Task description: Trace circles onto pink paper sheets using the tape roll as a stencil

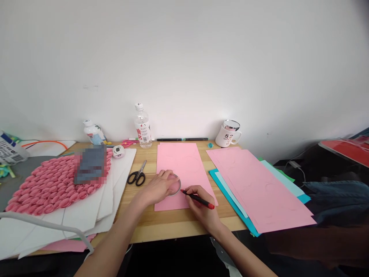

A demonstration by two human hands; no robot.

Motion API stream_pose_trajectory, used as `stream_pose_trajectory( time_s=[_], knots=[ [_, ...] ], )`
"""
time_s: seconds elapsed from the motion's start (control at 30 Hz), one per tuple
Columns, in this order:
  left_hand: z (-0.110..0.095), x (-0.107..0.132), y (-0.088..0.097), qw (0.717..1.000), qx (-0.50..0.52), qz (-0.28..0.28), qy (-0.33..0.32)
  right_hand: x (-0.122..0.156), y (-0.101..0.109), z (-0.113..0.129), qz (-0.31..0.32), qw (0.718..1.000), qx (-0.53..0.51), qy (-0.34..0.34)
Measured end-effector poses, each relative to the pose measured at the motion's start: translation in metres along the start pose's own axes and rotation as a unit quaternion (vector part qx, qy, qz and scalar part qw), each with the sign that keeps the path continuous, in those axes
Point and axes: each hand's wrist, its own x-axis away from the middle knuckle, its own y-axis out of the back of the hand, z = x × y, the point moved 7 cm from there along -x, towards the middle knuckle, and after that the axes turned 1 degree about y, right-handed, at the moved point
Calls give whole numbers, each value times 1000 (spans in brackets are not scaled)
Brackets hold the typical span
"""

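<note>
A sheet of pink paper point(170, 154) lies on the wooden table in front of me. My left hand point(160, 185) presses its fingertips on a round see-through disc point(174, 186) with a grey rim, holding it flat on the paper. Black with a red end, a pen point(201, 201) is gripped in my right hand point(203, 207). Its tip is at the paper, just right of the disc's edge. Faint curved outlines show higher up on the sheet. Left of the paper lie black-handled scissors point(138, 175).
A clear bottle point(143, 129), pens point(184, 139) and a white mug point(227, 134) line the wall. More pink sheets point(259, 188) lie over blue ones at right. At left, a pink petal-covered piece point(49, 184) rests on white boards point(121, 169).
</note>
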Motion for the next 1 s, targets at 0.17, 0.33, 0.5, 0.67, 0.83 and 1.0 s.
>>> stream_pose_trajectory(
  time_s=[0.17,0.33,0.5,0.67,0.83,1.0],
  knots=[
    [2,-2,1,1000,2,19,14,4,-5,1,35,999,21,29],
    [-4,-5,8,999,6,30,31,11,-13,16,60,995,44,68],
    [-7,-7,12,998,15,46,45,18,-27,30,95,991,20,93],
    [-4,-10,10,998,13,35,41,20,-46,39,144,981,3,127],
    [-2,-12,9,999,5,33,29,20,-64,49,175,970,34,165],
    [-3,-12,10,999,11,41,32,22,-70,45,198,962,103,156]
  ],
)
